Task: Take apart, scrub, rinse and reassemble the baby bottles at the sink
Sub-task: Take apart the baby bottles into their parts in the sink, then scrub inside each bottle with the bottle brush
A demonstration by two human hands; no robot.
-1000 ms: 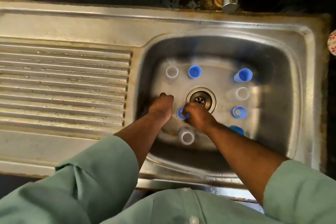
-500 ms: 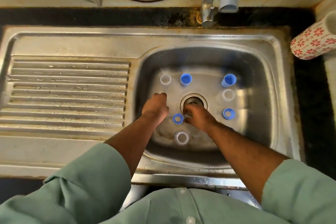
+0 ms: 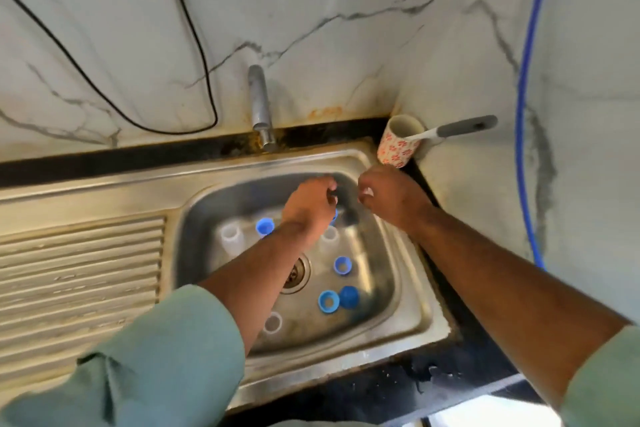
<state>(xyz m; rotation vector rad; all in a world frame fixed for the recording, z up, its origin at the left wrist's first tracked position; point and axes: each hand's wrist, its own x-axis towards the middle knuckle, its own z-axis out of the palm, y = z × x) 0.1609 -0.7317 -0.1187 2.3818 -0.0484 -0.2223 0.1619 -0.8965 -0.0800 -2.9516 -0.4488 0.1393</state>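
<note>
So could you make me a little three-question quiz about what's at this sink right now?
1. True or false: the brush stands in the flowered cup.
2. Where does the cup stand? A) on the draining board B) at the basin's far right corner C) in the basin
3. Fill in: the loose bottle caps, like this cap, are coloured ____.

Key: 1 true; 2 B; 3 blue.

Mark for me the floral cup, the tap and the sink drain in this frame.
floral cup (image 3: 394, 149), head view, on its patterned outer wall.
tap (image 3: 259, 107), head view, on the middle of its metal spout.
sink drain (image 3: 297, 274), head view, on the visible strainer beside the left forearm.
</note>
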